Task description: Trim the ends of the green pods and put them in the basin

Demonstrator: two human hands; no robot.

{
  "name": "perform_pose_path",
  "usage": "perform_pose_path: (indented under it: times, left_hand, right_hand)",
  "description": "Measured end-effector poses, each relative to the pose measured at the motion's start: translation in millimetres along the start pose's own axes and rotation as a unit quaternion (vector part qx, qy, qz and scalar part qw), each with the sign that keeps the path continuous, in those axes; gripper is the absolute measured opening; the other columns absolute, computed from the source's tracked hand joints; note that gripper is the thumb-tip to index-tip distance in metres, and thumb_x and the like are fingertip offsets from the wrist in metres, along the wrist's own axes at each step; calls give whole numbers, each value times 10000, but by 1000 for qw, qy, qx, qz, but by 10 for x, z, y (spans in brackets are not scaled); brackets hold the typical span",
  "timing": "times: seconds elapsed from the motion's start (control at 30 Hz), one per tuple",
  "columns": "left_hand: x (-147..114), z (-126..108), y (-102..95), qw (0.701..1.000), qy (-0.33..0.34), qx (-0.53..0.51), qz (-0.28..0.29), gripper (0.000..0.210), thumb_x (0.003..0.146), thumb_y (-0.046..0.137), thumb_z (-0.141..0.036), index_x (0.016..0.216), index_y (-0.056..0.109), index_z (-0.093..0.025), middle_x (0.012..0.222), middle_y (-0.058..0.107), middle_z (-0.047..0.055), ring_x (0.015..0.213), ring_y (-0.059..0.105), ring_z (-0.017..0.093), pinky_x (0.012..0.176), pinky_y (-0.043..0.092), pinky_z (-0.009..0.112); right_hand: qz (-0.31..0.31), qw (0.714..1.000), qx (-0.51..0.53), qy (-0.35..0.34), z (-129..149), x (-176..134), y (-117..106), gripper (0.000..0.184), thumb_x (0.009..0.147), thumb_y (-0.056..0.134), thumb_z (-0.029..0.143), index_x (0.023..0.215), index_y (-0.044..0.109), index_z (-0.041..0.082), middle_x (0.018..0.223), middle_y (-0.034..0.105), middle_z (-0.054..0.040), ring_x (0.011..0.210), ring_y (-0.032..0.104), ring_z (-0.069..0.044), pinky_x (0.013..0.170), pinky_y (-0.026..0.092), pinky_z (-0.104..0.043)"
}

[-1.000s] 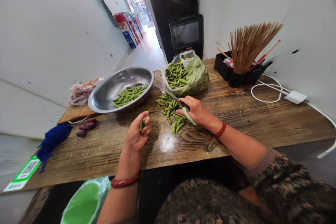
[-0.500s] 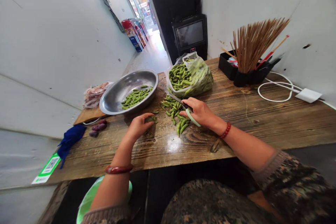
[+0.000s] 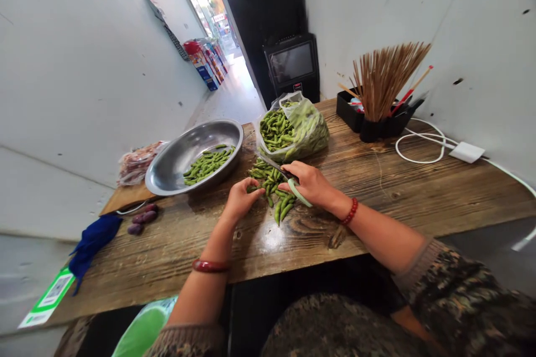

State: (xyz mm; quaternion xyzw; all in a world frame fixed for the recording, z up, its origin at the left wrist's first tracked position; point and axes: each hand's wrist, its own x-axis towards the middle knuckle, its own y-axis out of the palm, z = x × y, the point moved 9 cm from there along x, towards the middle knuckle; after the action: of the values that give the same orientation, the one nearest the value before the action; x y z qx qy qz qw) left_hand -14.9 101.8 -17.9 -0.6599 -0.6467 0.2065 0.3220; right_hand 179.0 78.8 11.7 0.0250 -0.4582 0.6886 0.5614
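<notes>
My right hand (image 3: pixel 307 181) is closed round a pair of scissors (image 3: pixel 292 183) with pale green handles, its blades pointing up and left over a loose pile of green soybean pods (image 3: pixel 286 206). At the left edge of that pile is my left hand (image 3: pixel 244 198), thumb and forefinger curved and apart, with no pod plainly held between them. Behind the pile stands a clear plastic bag (image 3: pixel 312 128) full of pods. To its left, a wide steel basin (image 3: pixel 165 170) contains more pods (image 3: pixel 209 164).
A black holder (image 3: pixel 349 111) with many thin brown sticks (image 3: pixel 387 81) stands at back right, beside a white charger and cable (image 3: pixel 467 152). On the left lie purple-red bulbs (image 3: pixel 144 216), a blue cloth (image 3: pixel 94 242) and a bagged bundle (image 3: pixel 140 164). A green-lined bin (image 3: pixel 142 329) is below the table edge.
My left hand has moved right, from bits on the tabletop to the pile of pods. My right hand keeps the scissors over the pile. The whole view has shifted slightly.
</notes>
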Motion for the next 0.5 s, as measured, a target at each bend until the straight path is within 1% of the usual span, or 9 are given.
perform_pose_path:
  times: [0.07, 0.13, 0.2, 0.27, 0.37, 0.43, 0.5]
  left_hand:
    - [-3, -20, 24, 996, -25, -88, -18, 237, 620, 746, -355, 703, 630, -166, 654, 606, -10, 612, 509, 138, 592, 383, 244]
    - [-22, -26, 66, 983, -60, -173, -12, 272, 624, 759, -379, 734, 646, -156, 594, 569, -24, 524, 456, 106, 515, 340, 224]
    - [-42, -68, 125, 964, -87, -249, 16, 298, 652, 755, -398, 790, 662, -151, 531, 507, -50, 445, 372, 74, 450, 270, 208]
    - [-49, -157, 171, 944, -95, -312, 49, 296, 685, 745, -399, 821, 665, -149, 502, 454, -68, 418, 318, 56, 426, 227, 199]
    - [-33, -274, 177, 923, -77, -370, 71, 261, 701, 751, -368, 801, 664, -142, 518, 459, -62, 428, 314, 44, 431, 232, 189]
    - [-31, -263, 166, 918, -75, -384, 65, 258, 689, 765, -351, 801, 671, -139, 565, 516, -43, 435, 323, 38, 432, 234, 189]
    - [-51, -199, 162, 920, -81, -381, 56, 261, 682, 771, -345, 812, 678, -139, 604, 557, -29, 435, 324, 36, 429, 226, 192]
  right_hand:
    - [-4, 1000, 12, 5, -12, 10, -10, 387, 813, 708, 339, 1131, 604, 146, 938, 620, -72, 847, 601, -192, 751, 474, -289]
    - [-7, 1000, 22, 6, -15, 16, -13, 387, 800, 721, 336, 1119, 612, 145, 932, 621, -73, 837, 603, -193, 740, 476, -292]
    - [-13, 999, 32, 4, -9, 18, -16, 390, 795, 726, 332, 1117, 615, 142, 930, 623, -74, 826, 601, -191, 735, 475, -294]
    - [-15, 999, 43, -1, 8, 19, -22, 391, 797, 723, 325, 1126, 611, 147, 939, 624, -72, 825, 597, -185, 739, 473, -292]
    - [-2, 999, 51, -3, 32, 21, -24, 401, 800, 719, 334, 1137, 606, 147, 930, 616, -62, 799, 583, -170, 720, 466, -281]
    - [24, 999, 42, 4, 38, 19, -4, 425, 789, 729, 343, 1146, 603, 149, 912, 602, -49, 754, 566, -155, 688, 458, -270]
    - [55, 998, 25, 8, 46, 10, 23, 463, 770, 746, 350, 1160, 598, 151, 916, 590, -43, 736, 553, -148, 677, 456, -267]
